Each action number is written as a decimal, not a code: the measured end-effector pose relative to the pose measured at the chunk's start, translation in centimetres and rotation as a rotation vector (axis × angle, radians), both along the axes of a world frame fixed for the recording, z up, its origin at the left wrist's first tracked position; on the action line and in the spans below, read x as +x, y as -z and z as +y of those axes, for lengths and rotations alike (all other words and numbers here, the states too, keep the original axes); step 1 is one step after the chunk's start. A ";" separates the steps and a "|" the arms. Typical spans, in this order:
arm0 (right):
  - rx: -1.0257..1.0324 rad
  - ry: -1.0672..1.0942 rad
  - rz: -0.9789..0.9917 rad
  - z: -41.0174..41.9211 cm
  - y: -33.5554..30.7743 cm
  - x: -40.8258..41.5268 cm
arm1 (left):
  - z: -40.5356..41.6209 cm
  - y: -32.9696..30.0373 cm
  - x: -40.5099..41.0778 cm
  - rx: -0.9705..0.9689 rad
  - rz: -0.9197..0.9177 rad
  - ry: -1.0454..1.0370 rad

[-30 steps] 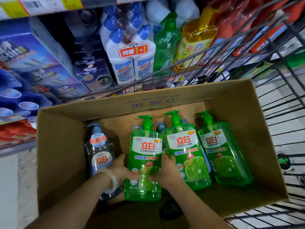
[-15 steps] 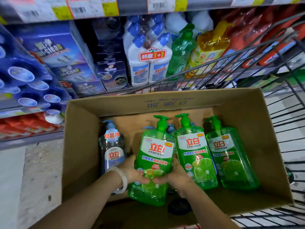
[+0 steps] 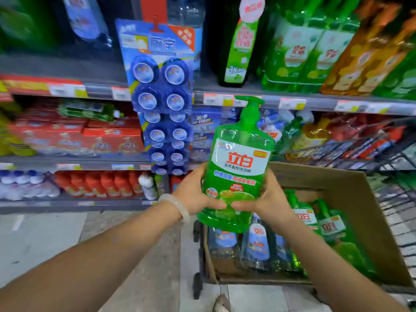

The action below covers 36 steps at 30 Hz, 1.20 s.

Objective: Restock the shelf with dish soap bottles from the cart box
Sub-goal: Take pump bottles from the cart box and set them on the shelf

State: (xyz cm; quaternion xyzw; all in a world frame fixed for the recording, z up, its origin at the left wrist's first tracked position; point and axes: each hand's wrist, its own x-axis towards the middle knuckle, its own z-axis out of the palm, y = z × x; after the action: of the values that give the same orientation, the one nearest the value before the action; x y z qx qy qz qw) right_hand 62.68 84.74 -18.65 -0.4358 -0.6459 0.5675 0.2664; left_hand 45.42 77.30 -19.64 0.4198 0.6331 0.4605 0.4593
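Note:
A green dish soap bottle [image 3: 239, 163] with a pump top stands upright in the air above the cart box, in front of the shelves. My left hand [image 3: 194, 192] grips its lower left side and my right hand [image 3: 266, 199] grips its lower right side, thumbs across the front. The cardboard cart box [image 3: 351, 206] sits below to the right, with green bottles [image 3: 304, 218] and clear blue-labelled bottles [image 3: 256, 242] lying inside. Green dish soap bottles [image 3: 297, 48] stand on the upper shelf [image 3: 315, 101] at the right.
A hanging strip of blue toilet-cleaner packs [image 3: 162, 104] hangs between shelf bays. Red boxes [image 3: 90, 136] and red bottles [image 3: 101, 183] fill the left shelves. The wire cart [image 3: 364, 149] rim runs at the right. Grey floor [image 3: 45, 239] lies below left.
Both hands have lifted the green bottle out of the box to chest height in front of the shelves. The view has swung up and left, away from the box.

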 end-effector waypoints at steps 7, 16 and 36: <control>0.169 -0.238 0.113 -8.5 -7.5 -15.1 | -12.6 -7.7 -12.9 0.170 0.175 -0.277; 0.263 -0.521 0.198 -18.0 -11.5 -32.7 | -25.5 -12.1 -25.9 0.272 0.272 -0.548; 0.384 -0.501 0.218 -3.8 -11.8 -62.5 | -11.7 -13.5 -53.9 0.295 0.320 -0.598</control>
State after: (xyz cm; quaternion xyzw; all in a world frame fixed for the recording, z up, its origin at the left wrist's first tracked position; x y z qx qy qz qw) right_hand 0.20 80.93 -6.81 -0.1417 -0.7958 0.5266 0.2634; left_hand -8.51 65.61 -6.11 0.3447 0.7184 0.5892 0.1341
